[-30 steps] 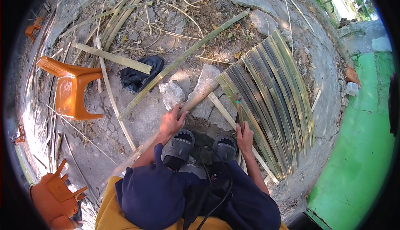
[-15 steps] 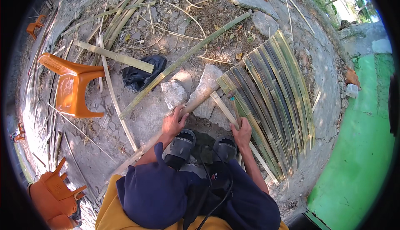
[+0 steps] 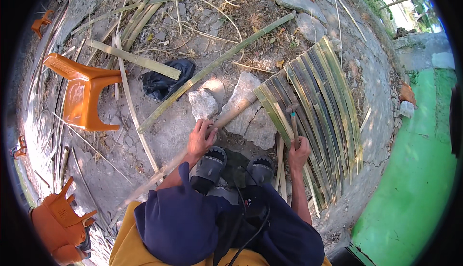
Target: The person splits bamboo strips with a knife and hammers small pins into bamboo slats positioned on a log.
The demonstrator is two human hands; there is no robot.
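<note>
- From my remote seat, the small hammer with a brown wooden handle (image 3: 293,126) points away from the body, its head farthest out; the long axis runs nearly straight up my view, tipping slightly left.
- The right grip (image 3: 298,152) is curled around the lower part of that handle, so the hammer's head stands beyond the fingers.
- I see the pale, flat bamboo strip (image 3: 284,121) slant from upper left to lower right, meeting the same grip, with lengths showing on both sides of it; I cannot tell how tightly it is pinched.
- Hammer and strip lie over the left part of the fan-shaped panel of green and dark bamboo slats (image 3: 328,116), whose slats slant much as the strip does.
- The left grip (image 3: 199,139) is bent over the long, round, light-brown pole (image 3: 235,113), fingers partly curled; I cannot tell whether they encircle it.
- That pole runs diagonally, lower left to upper right, passing beneath the left grip and reaching the panel's left edge.
- Just beyond the left grip sits a rough, pale-grey stone (image 3: 202,103).
</note>
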